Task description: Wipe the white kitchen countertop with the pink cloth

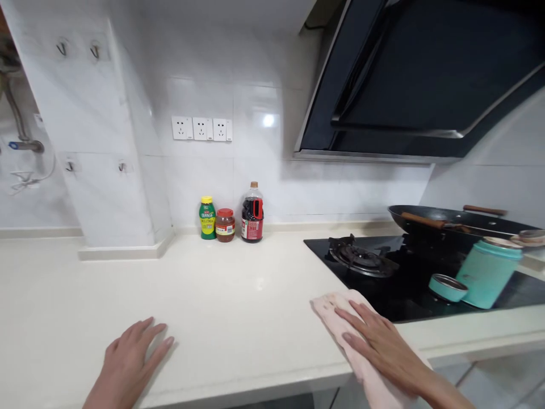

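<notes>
On the pale counter (238,329), my left hand (130,358) rests palm down at the lower left with its fingers apart and nothing in them. My right hand (378,343) lies flat on a pale pink cloth (336,309), fingers stretched over it. The cloth is spread by the front left corner of the black gas stove (409,301) and hangs over the counter's front edge. Part of it is hidden under the hand. A few brownish spots show near its far end.
Against the wall stand a green bottle with a yellow cap (208,220), a red-lidded jar (225,226) and a dark sauce bottle (252,216). The stove carries a burner (361,258), a wok (451,221), a teal container (489,275) and a small teal lid (448,288). A range hood (409,85) overhangs it.
</notes>
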`<state>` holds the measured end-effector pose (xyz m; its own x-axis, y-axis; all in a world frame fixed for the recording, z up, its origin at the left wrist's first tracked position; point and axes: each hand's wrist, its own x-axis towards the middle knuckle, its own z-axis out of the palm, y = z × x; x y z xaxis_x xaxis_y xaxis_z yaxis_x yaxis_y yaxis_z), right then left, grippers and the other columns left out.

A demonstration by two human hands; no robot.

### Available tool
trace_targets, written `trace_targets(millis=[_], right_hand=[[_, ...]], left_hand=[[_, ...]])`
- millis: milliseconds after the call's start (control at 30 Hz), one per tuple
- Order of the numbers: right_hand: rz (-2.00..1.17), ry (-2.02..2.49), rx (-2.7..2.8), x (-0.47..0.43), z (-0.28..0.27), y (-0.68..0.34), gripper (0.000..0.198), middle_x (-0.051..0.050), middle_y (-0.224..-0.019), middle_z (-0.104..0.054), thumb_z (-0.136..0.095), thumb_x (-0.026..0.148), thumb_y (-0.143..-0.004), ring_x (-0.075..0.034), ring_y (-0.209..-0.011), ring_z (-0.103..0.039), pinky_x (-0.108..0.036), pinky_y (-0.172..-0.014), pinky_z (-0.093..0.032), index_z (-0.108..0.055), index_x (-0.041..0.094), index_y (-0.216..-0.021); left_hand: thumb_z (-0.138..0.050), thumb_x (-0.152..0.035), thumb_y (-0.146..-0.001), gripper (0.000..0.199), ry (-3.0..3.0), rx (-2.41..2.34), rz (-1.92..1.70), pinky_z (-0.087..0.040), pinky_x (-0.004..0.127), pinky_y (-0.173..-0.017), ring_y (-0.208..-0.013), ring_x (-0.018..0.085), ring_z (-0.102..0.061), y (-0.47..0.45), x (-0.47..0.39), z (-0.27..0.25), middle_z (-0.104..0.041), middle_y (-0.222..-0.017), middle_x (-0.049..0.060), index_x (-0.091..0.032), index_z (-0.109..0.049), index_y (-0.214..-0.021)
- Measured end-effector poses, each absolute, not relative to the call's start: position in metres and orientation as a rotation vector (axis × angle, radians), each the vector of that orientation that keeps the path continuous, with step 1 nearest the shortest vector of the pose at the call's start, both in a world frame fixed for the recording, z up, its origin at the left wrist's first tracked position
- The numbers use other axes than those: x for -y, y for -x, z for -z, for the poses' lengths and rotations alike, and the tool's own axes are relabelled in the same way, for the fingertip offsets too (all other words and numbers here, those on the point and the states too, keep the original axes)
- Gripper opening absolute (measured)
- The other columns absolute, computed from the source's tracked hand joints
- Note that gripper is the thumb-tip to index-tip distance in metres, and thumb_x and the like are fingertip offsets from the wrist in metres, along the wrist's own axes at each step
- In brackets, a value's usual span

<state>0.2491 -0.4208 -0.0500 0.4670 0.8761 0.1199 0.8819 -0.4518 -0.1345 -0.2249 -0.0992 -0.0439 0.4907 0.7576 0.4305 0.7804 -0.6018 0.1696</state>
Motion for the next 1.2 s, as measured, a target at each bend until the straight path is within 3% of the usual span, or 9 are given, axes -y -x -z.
trace_targets(millis=[200, 333, 533, 733, 933, 1200], right_hand=[[-0.059, 2.707, 1.296, 0.318, 0.012, -0.228, 0.062, -0.010, -0.165, -0.015, -0.032, 0.059, -0.098, -0.038, -0.150, -0.012, -0.059, -0.118, -0.017, -0.031, 0.032, -0.154], [-0.147, 2.663, 1.305, 0.235, -0.008, -0.186, 0.070, -0.017, -0.165, -0.010, -0.029, 0.064, -0.098, -0.046, -0.148, -0.010, -0.070, -0.112, -0.015, -0.027, 0.026, -0.156], [-0.315, 2.206, 1.876, 0.172, -0.018, -0.041, 0.081, -0.010, -0.166, -0.001, -0.030, 0.080, -0.091, -0.043, -0.149, 0.003, -0.071, -0.114, -0.003, -0.024, 0.032, -0.156], [-0.382, 1.588, 2.321, 0.209, -0.009, 0.068, 0.081, -0.008, -0.166, -0.003, -0.040, 0.080, -0.088, -0.037, -0.150, 0.002, -0.066, -0.118, -0.003, -0.027, 0.036, -0.155], [-0.315, 1.823, 2.206, 0.259, -0.007, -0.021, 0.060, 0.004, -0.165, -0.016, -0.038, 0.074, -0.093, -0.028, -0.151, -0.012, -0.059, -0.119, -0.012, -0.033, 0.050, -0.149], [0.138, 2.431, 1.485, 0.393, 0.032, -0.198, 0.058, -0.005, -0.161, -0.031, -0.028, 0.060, -0.098, -0.032, -0.146, -0.025, -0.059, -0.114, -0.024, -0.041, 0.035, -0.149]], left_hand=[[-0.041, -0.048, -0.093, 0.046, 2.717, 1.404, 0.725, -0.040, 0.050, -0.106, -0.132, 0.029, -0.052, 0.221, 0.108, 0.031, -0.062, -0.138, 0.009, -0.028, -0.069, -0.122], [-0.039, -0.047, -0.094, 0.047, 2.714, 1.472, 0.780, -0.037, 0.052, -0.109, -0.134, 0.029, -0.050, 0.219, 0.112, 0.025, -0.061, -0.139, 0.012, -0.026, -0.067, -0.125], [-0.036, -0.053, -0.094, 0.053, 2.789, 1.523, 0.940, -0.036, 0.053, -0.112, -0.136, 0.029, -0.048, 0.221, 0.112, 0.023, -0.059, -0.142, 0.011, -0.024, -0.064, -0.130], [-0.033, -0.055, -0.092, 0.060, 2.793, 1.506, 1.137, -0.035, 0.048, -0.116, -0.134, 0.026, -0.051, 0.226, 0.105, 0.022, -0.062, -0.139, 0.009, -0.021, -0.065, -0.129], [-0.033, -0.058, -0.091, 0.063, 2.794, 1.559, 0.989, -0.037, 0.047, -0.114, -0.133, 0.029, -0.053, 0.224, 0.115, 0.009, -0.063, -0.139, 0.011, -0.019, -0.066, -0.128], [-0.035, -0.059, -0.092, 0.057, 2.821, 1.565, 0.834, -0.034, 0.048, -0.113, -0.134, 0.029, -0.051, 0.222, 0.119, 0.011, -0.065, -0.136, 0.007, -0.026, -0.069, -0.122]])
